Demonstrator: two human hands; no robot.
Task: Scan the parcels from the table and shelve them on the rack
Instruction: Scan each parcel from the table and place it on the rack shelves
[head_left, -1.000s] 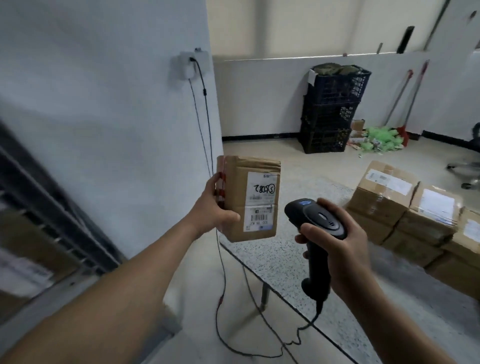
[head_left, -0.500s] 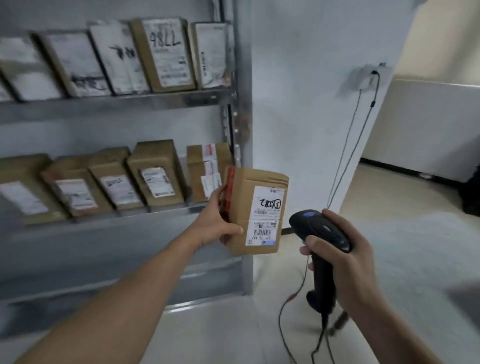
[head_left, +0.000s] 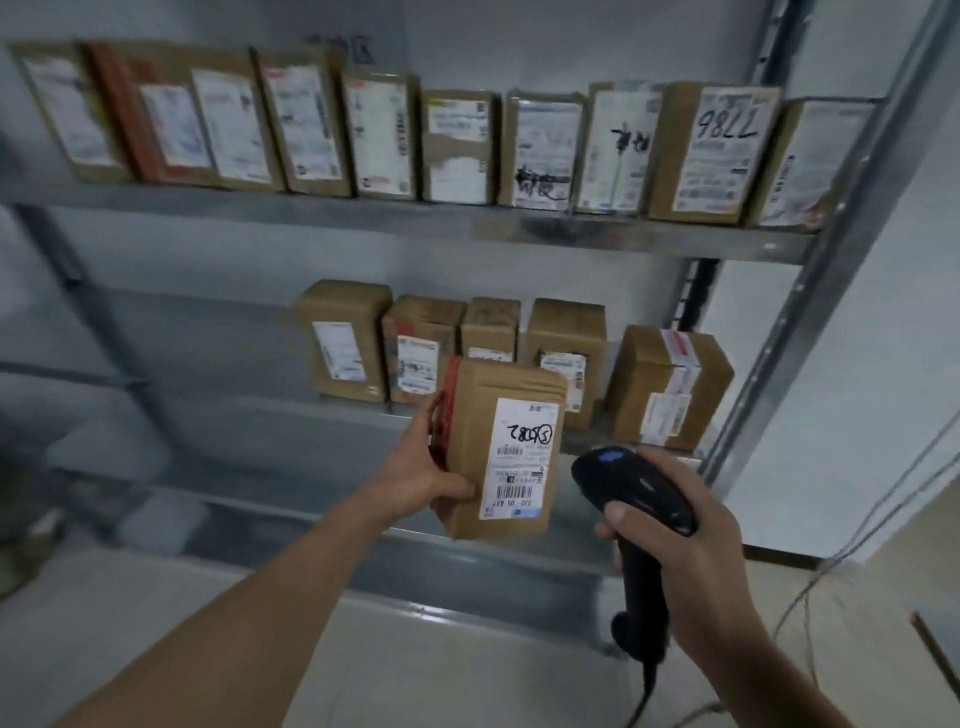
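Cardboard parcel (head_left: 470, 410), left hand (head_left: 418, 470), label (head_left: 519, 457) inverted; rack box (head_left: 714, 156) marked 7786.

You have before you a grey metal rack (head_left: 618, 236) of open shelves standing against a pale, bluish-white wall (head_left: 862, 364), a dark skirting strip (head_left: 800, 554) at that wall's foot, thin cables (head_left: 893, 496) hanging down it at the right, and a smooth pale floor (head_left: 426, 670) under dim, even light.

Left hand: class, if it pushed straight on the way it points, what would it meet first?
Likely the row of parcels on the middle shelf: the left hand holds its parcel just before two of them. Depth is unclear; the shelf's front edge might come first.
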